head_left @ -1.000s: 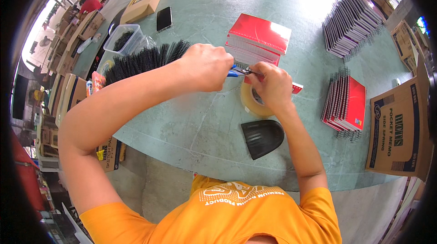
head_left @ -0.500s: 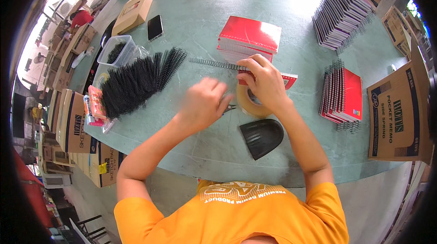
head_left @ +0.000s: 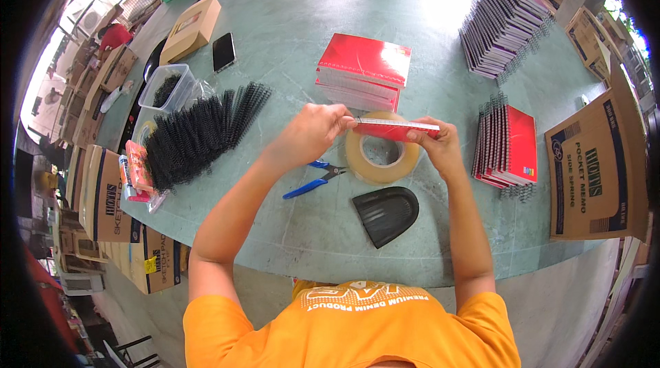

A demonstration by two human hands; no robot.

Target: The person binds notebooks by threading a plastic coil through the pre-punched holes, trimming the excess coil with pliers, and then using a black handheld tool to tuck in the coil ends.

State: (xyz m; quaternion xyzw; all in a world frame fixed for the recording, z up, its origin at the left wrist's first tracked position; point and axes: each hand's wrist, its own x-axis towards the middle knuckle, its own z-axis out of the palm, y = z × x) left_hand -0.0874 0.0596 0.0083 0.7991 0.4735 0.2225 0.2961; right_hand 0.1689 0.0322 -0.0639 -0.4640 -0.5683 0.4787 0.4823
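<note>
A small red notebook (head_left: 390, 130) is held edge-up above a roll of clear tape (head_left: 364, 170). My right hand (head_left: 442, 149) grips its right end, thumb on the red cover. At its left end, the fingers of my left hand (head_left: 317, 126) are pinched together on a bit of dark spiral coil, most of it hidden by the fingers. Blue-handled cutters (head_left: 313, 186) lie on the table below my left hand. A black half-round piece (head_left: 389, 215) lies in front of the tape. Just beyond my hands stands a stack of red notebooks (head_left: 363, 60).
Black spiral coils (head_left: 203, 136) lie heaped at left, beside a clear plastic tub (head_left: 181, 93) and a phone (head_left: 223, 52). Coil-bound red notebooks (head_left: 520, 142) and a taller bound stack (head_left: 505, 28) are at right, near an open carton (head_left: 595, 169).
My left hand has come up to the notebook's left end. My right hand has shifted right to its other end, and the notebook is raised and turned. The cutters are now uncovered.
</note>
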